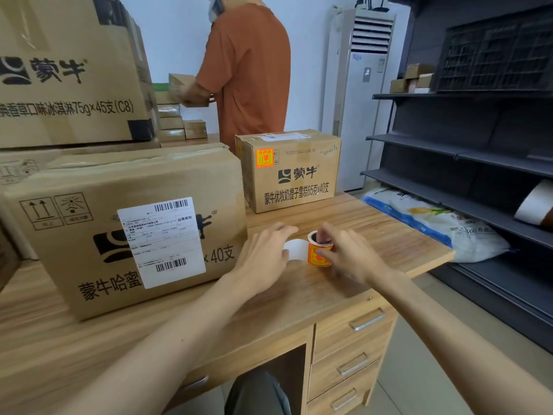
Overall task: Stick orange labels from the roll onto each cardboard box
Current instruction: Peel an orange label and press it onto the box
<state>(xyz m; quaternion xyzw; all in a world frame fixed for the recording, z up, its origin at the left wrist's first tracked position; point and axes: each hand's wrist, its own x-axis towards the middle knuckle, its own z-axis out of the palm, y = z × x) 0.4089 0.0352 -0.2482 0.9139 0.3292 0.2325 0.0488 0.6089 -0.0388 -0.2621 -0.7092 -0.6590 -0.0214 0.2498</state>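
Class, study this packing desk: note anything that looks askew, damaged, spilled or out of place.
Nothing is spilled or broken. Two small oddities: the white shipping label on the nearest cardboard box covers part of its printed logo, and a blue-and-white sack lies slumped beside the desk.
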